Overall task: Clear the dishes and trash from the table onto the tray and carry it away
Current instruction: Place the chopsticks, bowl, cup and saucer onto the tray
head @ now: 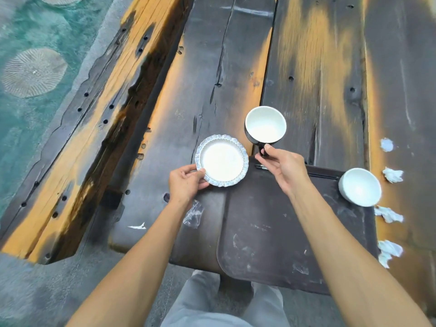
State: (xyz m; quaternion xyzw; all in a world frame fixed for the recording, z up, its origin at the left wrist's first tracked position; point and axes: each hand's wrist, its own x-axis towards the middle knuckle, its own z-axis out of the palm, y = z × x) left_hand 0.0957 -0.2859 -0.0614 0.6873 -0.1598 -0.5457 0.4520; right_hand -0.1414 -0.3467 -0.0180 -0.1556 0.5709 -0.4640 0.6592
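Observation:
My left hand (187,184) grips the near rim of a small white saucer (223,160) with a frilled blue edge, held at the far left corner of the dark brown tray (271,232). My right hand (282,167) pinches the handle of a dark cup (265,126) with a white inside, held just beyond the tray's far edge. A white bowl (359,190) sits on the tray's right edge. Crumpled white tissues (392,174) (388,214) (388,251) lie on the table right of the tray. A clear plastic wrapper (193,214) lies by my left forearm.
The tray lies at the near edge of a dark, worn wooden table (318,67). A wooden bench (99,114) runs along the left. Beyond it is a teal floor (35,67). A small white scrap (138,226) and a round white bit (387,144) lie on the table.

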